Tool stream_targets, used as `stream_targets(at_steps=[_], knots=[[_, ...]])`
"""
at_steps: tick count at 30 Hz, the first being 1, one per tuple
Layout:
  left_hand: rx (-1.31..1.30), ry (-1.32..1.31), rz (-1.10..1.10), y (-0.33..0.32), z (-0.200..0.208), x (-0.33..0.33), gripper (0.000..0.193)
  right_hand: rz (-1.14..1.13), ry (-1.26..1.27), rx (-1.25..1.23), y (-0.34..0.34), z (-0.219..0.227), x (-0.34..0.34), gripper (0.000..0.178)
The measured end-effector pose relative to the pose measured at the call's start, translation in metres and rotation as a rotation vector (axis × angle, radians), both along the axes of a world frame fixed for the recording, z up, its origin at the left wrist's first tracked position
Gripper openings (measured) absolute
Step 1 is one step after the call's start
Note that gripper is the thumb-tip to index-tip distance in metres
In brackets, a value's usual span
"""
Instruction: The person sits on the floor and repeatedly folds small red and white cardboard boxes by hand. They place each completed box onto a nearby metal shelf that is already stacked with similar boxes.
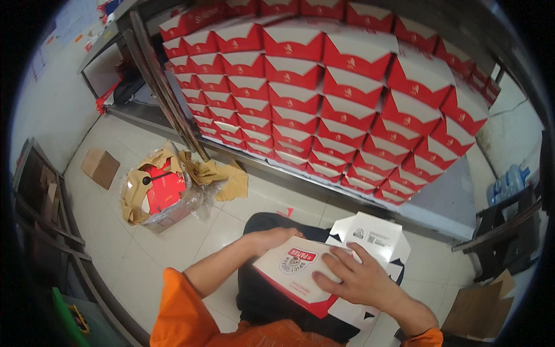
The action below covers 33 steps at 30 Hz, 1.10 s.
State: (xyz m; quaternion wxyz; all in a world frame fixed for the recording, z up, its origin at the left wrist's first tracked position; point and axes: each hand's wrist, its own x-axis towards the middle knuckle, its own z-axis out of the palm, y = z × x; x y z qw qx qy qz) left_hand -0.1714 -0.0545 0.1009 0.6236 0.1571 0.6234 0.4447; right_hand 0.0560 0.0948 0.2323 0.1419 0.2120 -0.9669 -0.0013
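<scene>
A white and red cardboard food box (289,272) lies across my lap, partly folded. Its white panel with a printed emblem faces up, and one unfolded white flap (376,237) with black cut-outs spreads to the right. My left hand (280,237) is closed around the box's far left edge, its fingertips partly hidden behind the cardboard. Over the right side of the box lies my right hand (361,280), its fingers bent over the fold and its thumb pressed on the top panel.
Ahead, stacked red and white boxes (295,72) fill a metal-framed shelf. An open plastic-wrapped carton (165,188) with red flat cardboard and brown paper (231,176) sits left on the tiles. A small brown box (100,168), a water bottle (509,184) and a brown carton (477,309) stand around.
</scene>
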Motion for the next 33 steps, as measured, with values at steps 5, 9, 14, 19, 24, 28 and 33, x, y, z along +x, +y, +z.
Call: stream_targets(at_steps=[5, 9, 14, 19, 24, 28, 33], knots=[[0.512, 0.725, 0.641, -0.058, 0.129, -0.041, 0.034, -0.142, 0.556, -0.053, 0.016, 0.082, -0.052, 0.043], [0.934, 1.519, 0.173, -0.104, 0.219, 0.040, 0.028, -0.193, 1.023, 0.110, 0.015, 0.162, -0.170, 0.095], [1.483, 1.562, 0.252, -0.074, 0.267, 0.086, 0.018, -0.207, 1.051, 0.179, 0.004, 0.205, -0.325, 0.055], [1.616, 1.458, -0.086, -0.090, 0.275, 0.076, 0.012, -0.445, 0.544, 0.217, -0.012, 0.215, -0.404, 0.073], [1.269, 1.624, -0.536, -0.091, 0.279, 0.062, 0.015, -0.355, 0.603, -0.010, -0.026, 0.175, -0.372, 0.101], [1.138, 1.785, -0.697, -0.094, 0.280, 0.067, 0.019, -0.188, 0.666, -0.118, -0.026, 0.111, -0.246, 0.069], [0.927, 1.941, -0.909, -0.084, 0.287, 0.069, 0.024, -0.753, 0.548, -0.482, 0.023, -0.008, -0.085, 0.043]])
